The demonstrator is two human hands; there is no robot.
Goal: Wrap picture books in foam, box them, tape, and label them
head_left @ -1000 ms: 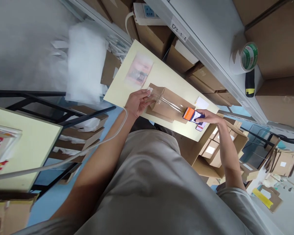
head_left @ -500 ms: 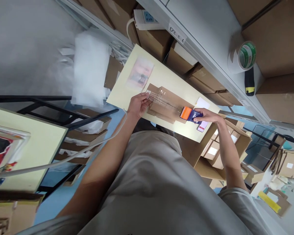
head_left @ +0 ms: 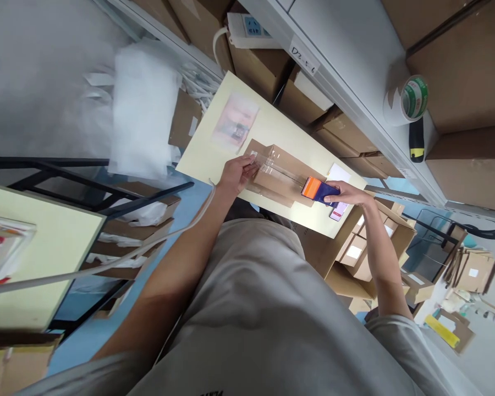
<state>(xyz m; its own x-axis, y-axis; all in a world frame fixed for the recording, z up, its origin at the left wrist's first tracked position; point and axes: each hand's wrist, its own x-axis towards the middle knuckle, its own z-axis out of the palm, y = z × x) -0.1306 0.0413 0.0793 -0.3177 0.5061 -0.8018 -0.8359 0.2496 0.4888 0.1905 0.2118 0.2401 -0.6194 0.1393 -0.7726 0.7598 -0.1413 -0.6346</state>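
Apparently taping box (head_left: 292, 164); pinching tape (head_left: 278, 169) in left hand (head_left: 236, 173), gripping dispenser (head_left: 318, 190) in right hand (head_left: 345, 193). Probably calls for pressing tape flat.

Tape dispenser (head_left: 313, 189) partly hidden by right hand (head_left: 348, 193); print on pinkish sheet (head_left: 236, 122) blurred

Over by the middle of the frame, the right hand (head_left: 346, 193) has slid the dispenser (head_left: 319, 190) a little left over the box (head_left: 289, 165), and the pale glare on its body has gone. The bright glints along the tape (head_left: 278, 166) have dulled. The left hand (head_left: 236, 172) has dipped slightly. Lettering has appeared on the shirt (head_left: 247, 308), bottom centre.
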